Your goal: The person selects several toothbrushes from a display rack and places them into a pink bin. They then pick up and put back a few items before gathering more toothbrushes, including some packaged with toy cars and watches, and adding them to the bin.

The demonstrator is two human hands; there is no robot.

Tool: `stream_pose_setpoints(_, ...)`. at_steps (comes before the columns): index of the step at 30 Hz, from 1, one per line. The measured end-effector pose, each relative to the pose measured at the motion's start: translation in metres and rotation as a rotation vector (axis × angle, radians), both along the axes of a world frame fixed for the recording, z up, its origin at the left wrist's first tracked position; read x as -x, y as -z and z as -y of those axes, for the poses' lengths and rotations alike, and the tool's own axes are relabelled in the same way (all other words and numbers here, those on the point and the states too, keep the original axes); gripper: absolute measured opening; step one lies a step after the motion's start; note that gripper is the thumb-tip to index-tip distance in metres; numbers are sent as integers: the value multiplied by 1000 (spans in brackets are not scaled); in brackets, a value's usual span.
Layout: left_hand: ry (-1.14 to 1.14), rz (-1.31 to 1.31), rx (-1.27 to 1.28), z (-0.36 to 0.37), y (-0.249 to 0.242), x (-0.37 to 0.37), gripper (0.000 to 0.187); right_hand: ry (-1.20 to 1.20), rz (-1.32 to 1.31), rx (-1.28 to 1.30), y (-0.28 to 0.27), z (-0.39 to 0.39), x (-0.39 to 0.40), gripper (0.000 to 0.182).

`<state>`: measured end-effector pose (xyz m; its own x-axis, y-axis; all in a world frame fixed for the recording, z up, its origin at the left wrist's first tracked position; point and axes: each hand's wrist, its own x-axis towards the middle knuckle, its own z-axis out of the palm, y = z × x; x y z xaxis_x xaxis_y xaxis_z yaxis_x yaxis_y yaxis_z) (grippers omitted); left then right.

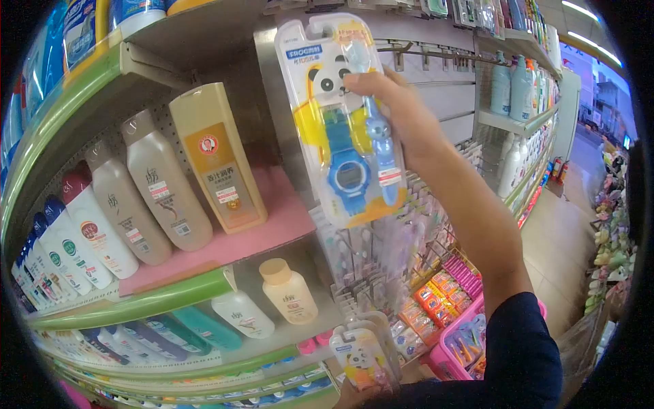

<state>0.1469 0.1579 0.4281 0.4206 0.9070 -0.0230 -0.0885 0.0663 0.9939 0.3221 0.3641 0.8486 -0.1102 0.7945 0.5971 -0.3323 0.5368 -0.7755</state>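
Raised in my right hand is a blister-packed child's toothbrush set. The pack has a panda picture, a blue toy watch and a blue toothbrush with an animal-shaped handle. My thumb lies across its front at the upper right; the other fingers are behind the card, out of sight. Low in the view, my left hand grips several similar packs stacked together, the front one also showing a panda. Only a small part of that hand is visible. Behind the raised pack, metal display hooks stick out from a white slatted panel.
To the left, curved shelves with green edges hold shampoo bottles. A pink basket and orange packets are low on the right. Farther right, bottles line shelves along a tiled aisle.
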Motion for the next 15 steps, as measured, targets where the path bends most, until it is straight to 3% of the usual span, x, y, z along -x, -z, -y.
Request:
stream_pose_setpoints(3, 6, 140, -13, 1, -4, -4, 23, -92, -20, 53, -6, 8, -3, 42)
stream_pose_setpoints(5, -25, 170, 5, 1, 21, -4, 21, -101, -38, 93, -14, 22, -2, 39)
stream_pose_setpoints(9, -33, 483, 69, 2, 71, -14, 17, -178, -94, 104, -21, 29, -7, 39)
stream_pose_setpoints(15, -31, 496, 241, 9, 67, -5, 17, 78, 58, 4, -7, 24, -5, 37)
